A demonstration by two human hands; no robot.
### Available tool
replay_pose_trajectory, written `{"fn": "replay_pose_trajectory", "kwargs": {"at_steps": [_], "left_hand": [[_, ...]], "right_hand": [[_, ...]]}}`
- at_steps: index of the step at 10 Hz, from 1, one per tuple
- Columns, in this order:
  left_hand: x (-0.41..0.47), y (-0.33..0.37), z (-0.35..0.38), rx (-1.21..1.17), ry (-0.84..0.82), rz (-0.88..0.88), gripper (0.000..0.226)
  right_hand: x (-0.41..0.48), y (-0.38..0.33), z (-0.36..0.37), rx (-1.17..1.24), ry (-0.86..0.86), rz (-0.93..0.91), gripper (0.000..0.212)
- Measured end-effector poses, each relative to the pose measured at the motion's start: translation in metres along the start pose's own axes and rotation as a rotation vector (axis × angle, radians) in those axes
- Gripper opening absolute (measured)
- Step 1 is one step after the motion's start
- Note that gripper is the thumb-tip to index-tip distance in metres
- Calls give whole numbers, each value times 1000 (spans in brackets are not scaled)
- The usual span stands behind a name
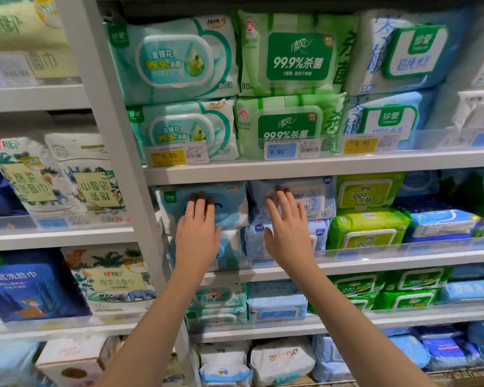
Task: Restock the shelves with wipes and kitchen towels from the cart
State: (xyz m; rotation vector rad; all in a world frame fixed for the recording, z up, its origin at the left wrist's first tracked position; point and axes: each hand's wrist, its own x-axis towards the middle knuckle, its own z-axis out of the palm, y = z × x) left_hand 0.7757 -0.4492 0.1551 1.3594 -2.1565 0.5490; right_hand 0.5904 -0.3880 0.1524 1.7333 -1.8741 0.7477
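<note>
Hands: two are showing, the left hand and the right hand.
Teal honeysuckle wipe packs: two are sitting stacked.
Green 99.9% wipe packs: two are sitting stacked.
Blue-and-white wipe packs: two are sitting stacked.
Lime-green wipe packs: two are sitting stacked.
Yellow 9.90 price tags: two are hanging.
Blue 9.90 price tag: one is hanging between them.
Jungle-print face-towel packs: three are showing at the left.

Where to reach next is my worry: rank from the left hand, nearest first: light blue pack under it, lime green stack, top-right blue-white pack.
1. Light blue pack: under the left hand, touched.
2. Lime green stack: same shelf, rightward.
3. Blue-white pack: shelf above, far right.
</note>
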Motion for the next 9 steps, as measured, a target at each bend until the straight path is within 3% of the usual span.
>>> {"fn": "replay_pose_trajectory", "kwargs": {"at_steps": [3,5,7,9], "left_hand": [[-3,8,-1,-19,-26,-64,50],[-7,26,-10,-154,-17,-193,41],[0,62,-44,-522,-58,-302,29],[-7,104,-84,-996,-107,-488,21]], "right_hand": [[-13,12,-2,59,-51,-43,70],[-18,31,-9,240,-155,-103,62],[-6,50,-54,540,-255,-85,48],[-5,74,-99,955,-359,159,22]]}}
